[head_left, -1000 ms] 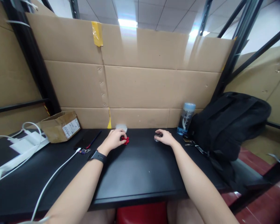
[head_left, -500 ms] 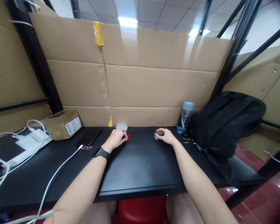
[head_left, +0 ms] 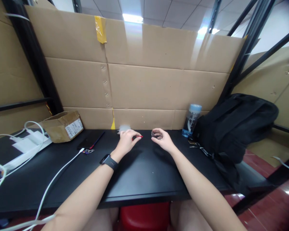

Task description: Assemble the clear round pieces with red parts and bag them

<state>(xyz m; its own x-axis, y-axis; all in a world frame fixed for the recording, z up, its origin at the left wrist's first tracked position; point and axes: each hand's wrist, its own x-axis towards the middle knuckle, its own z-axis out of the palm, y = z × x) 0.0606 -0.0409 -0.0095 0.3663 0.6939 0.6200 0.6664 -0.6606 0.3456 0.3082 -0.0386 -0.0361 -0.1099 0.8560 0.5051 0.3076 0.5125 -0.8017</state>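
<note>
My left hand (head_left: 127, 141), with a dark watch on its wrist, is raised over the black table and pinches a small red object (head_left: 141, 137). Most of that object is hidden by the fingers, so its kind does not show. Across a short gap, my right hand (head_left: 165, 141) curls thumb and fingers around a small round shiny object (head_left: 153, 134), tilted with its edge towards the left hand. The two objects are apart. Behind my left hand lies a whitish, see-through item (head_left: 124, 128), partly covered by the hand.
A phone (head_left: 90, 141) with a charm and white cable lies left, near a cardboard box (head_left: 62, 126) and a white power strip (head_left: 30, 150). On the right stand a water bottle (head_left: 191, 121) and a black backpack (head_left: 236, 128). A cardboard wall (head_left: 144, 89) closes the back.
Both hands have lifted from the tabletop and moved closer together, left hand rightward with the red object, right hand leftward with the round shiny object, which is now tilted up.
</note>
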